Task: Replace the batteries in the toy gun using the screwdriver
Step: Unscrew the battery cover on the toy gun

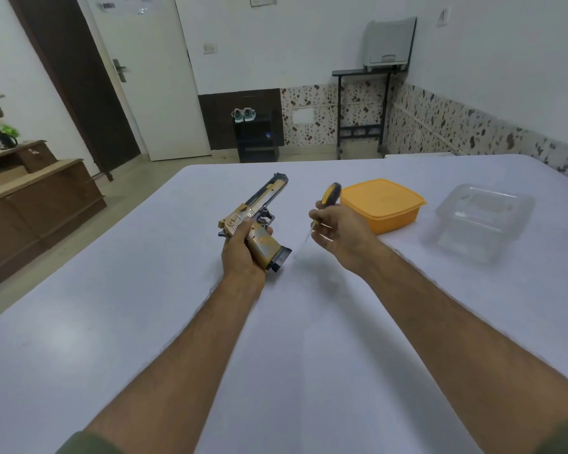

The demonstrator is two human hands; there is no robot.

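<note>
My left hand (pixel 241 249) grips the tan and black toy gun (pixel 261 208) around the rear of its frame, above the white table (pixel 145 306). The barrel points away from me and the grip with its black magazine base juts toward the lower right. My right hand (pixel 336 232) is closed on a screwdriver (pixel 330 194) with a yellow and black handle that sticks up past my fingers. Its thin shaft is blurred and points down toward the table, just to the right of the gun's grip.
A closed orange plastic box (pixel 382 204) sits on the table just beyond my right hand. A clear plastic container (pixel 482 221) stands further right. The table's left edge runs diagonally, with a wooden cabinet (pixel 36 211) on the floor beyond it.
</note>
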